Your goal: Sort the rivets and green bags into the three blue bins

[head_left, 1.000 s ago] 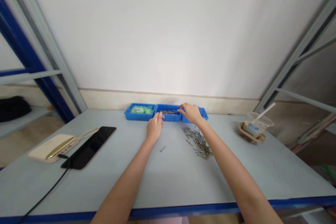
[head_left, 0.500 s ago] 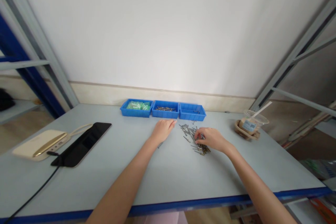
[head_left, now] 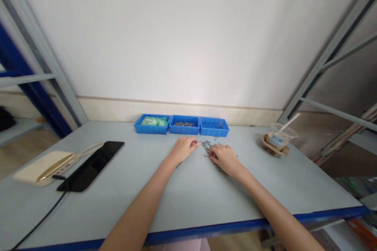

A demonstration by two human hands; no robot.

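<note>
Loose metal screws (head_left: 206, 146) lie in a small heap on the grey table. Over the heap's near side is my right hand (head_left: 225, 159), its fingers bent down and pinched among the screws; it covers much of the heap. One thin screw sticks out by its fingertips. My left hand (head_left: 183, 150) rests just left of the heap, thumb and fingers pressed together. Something small may be between those fingertips, too tiny to make out. A single screw (head_left: 178, 164) lies beside the left wrist, and another (head_left: 216, 138) lies behind the heap.
Three blue bins stand in a row near the wall: the left bin (head_left: 150, 130) holds green-white packets, the middle bin (head_left: 184, 130) many screws, the right bin (head_left: 214, 131) a few. A tablet (head_left: 92, 166), a cream case (head_left: 44, 166) and a cable are left, a drink cup (head_left: 278, 138) right.
My right hand has moved left across the heap, and its fingers have come down onto the screws. My left hand has turned slightly, its fingertips now showing pinched. The view has shifted a little.
</note>
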